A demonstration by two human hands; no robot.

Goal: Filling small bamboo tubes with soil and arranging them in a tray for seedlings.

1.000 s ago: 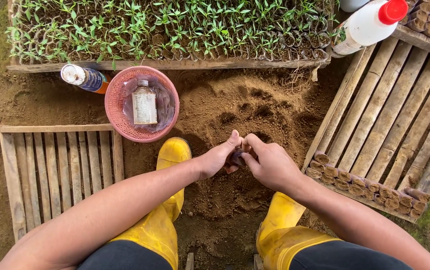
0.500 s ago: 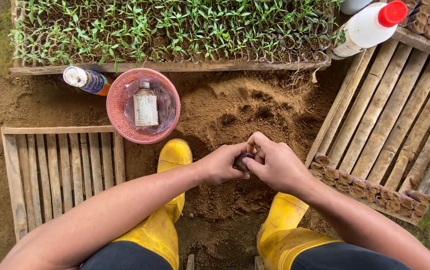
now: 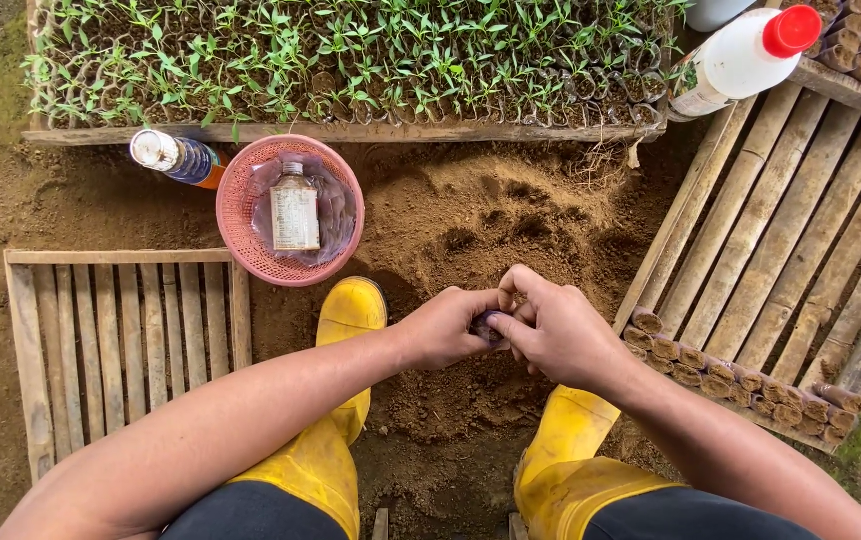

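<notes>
Two hands met over one small dark object [image 3: 485,325], which we could not identify because the fingers covered most of it. The left hand [image 3: 445,328] was curled closed around it from one side, and the right hand [image 3: 555,332] pinched it from the other with the fingertips [image 3: 518,296] bent down onto it, so that the two hands touched each other. We recorded the object as held above a loose pile of brown soil [image 3: 470,225], between a pair of yellow rubber boots; the left boot [image 3: 335,400] pointed up toward the pile and the right boot [image 3: 570,455] lay partly under the right forearm. Just beyond the left boot stood a pink plastic basket [image 3: 240,250] holding a small clear bottle [image 3: 294,208] on a plastic sheet, and a capped bottle [image 3: 175,157] lay on its side touching the basket's upper rim. On the left of the person an empty slatted wooden tray [image 3: 115,335] rested on the ground. On the right a larger slatted tray [image 3: 780,260] carried a row of small soil-filled pots [image 3: 730,375] along its near edge. Beyond the soil pile, a long wooden tray [image 3: 350,133] was packed with green seedlings [image 3: 350,50]. A white bottle with a red cap [image 3: 740,60] lay tilted at the upper right.
</notes>
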